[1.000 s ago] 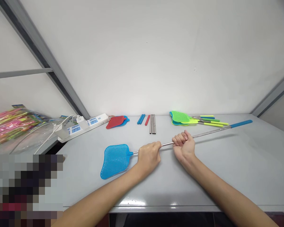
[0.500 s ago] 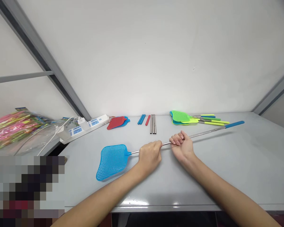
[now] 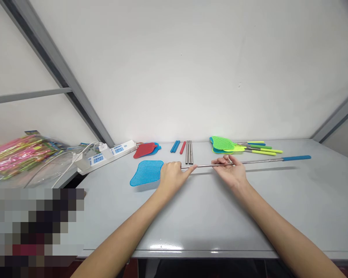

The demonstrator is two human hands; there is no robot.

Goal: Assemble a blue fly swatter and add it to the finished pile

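A blue fly swatter [image 3: 147,172] with a long metal telescopic rod is held almost level across the table, its mesh head at the left and its blue grip at the right. My left hand [image 3: 174,175] is closed round the rod right by the head, thumb stretched along the metal. Palm up, my right hand [image 3: 230,171] has the rod between its thumb and loosely curled fingers, left of the blue grip. A shadow below shows the swatter raised off the table [image 3: 197,216].
Along the wall lie red and blue swatter heads [image 3: 145,150], blue grips [image 3: 175,146], a red grip [image 3: 183,147], metal rods [image 3: 189,152] and a pile of assembled swatters [image 3: 223,144]. At left are a power strip [image 3: 113,154] and bagged colourful goods [image 3: 23,154].
The swatter has moved away from me and turned closer to level. My left hand now sits right against the head, its thumb extended. My right hand has opened a little.
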